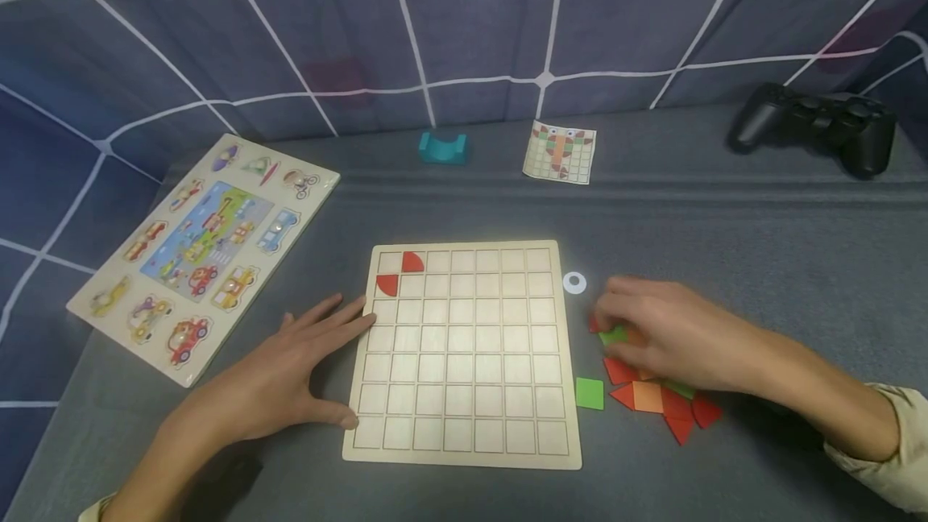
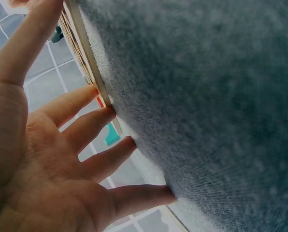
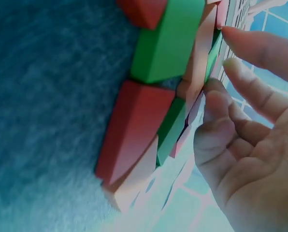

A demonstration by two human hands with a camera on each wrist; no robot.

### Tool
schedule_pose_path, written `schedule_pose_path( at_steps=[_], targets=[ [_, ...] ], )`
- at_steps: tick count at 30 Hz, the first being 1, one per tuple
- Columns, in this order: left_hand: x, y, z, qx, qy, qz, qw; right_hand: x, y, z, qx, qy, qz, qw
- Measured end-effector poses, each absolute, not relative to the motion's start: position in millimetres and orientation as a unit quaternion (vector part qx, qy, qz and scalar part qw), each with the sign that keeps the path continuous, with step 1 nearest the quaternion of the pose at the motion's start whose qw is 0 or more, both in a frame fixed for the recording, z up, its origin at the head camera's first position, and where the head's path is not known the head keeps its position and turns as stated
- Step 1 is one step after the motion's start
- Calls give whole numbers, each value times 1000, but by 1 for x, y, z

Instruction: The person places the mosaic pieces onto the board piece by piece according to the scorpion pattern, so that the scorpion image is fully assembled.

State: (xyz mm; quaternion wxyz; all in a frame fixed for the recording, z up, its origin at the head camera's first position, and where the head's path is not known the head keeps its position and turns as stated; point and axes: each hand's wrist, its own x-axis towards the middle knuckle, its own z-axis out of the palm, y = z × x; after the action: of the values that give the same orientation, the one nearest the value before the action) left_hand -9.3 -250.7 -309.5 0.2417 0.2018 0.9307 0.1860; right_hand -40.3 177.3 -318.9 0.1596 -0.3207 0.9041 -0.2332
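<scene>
A square wooden grid board (image 1: 461, 457) lies in the middle of the table. Two red quarter-circle pieces, one of them here (image 1: 412, 263), sit in cells at its top left corner. My left hand (image 1: 279, 381) is spread along the board's left edge, thumb and fingertips touching it. Over a pile of coloured pieces (image 1: 648, 397) at the right is my right hand (image 1: 670, 333), fingers bent down among them. In the right wrist view, red, orange and green pieces (image 3: 168, 43) lie by its fingertips, with a gap between thumb and index finger and no piece plainly held.
A green square (image 1: 590, 394) and a white ring piece (image 1: 574, 283) lie right of the board. Behind are a pattern card (image 1: 559, 153) and a teal block (image 1: 443, 149). A vehicle puzzle (image 1: 203, 260) lies at left, a black game controller (image 1: 812, 129) at far right.
</scene>
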Motion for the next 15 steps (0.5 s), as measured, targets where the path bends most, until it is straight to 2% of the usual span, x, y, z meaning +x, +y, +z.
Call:
schedule_pose_path(
  at_steps=[8,15],
  targets=[
    [-9,-251,-310,203,932,185,238,-37,187,-317,-329,899,-224,185],
    [-9,-250,-309,205,933,182,233,-35,185,-319,-327,903,-218,172]
  ],
)
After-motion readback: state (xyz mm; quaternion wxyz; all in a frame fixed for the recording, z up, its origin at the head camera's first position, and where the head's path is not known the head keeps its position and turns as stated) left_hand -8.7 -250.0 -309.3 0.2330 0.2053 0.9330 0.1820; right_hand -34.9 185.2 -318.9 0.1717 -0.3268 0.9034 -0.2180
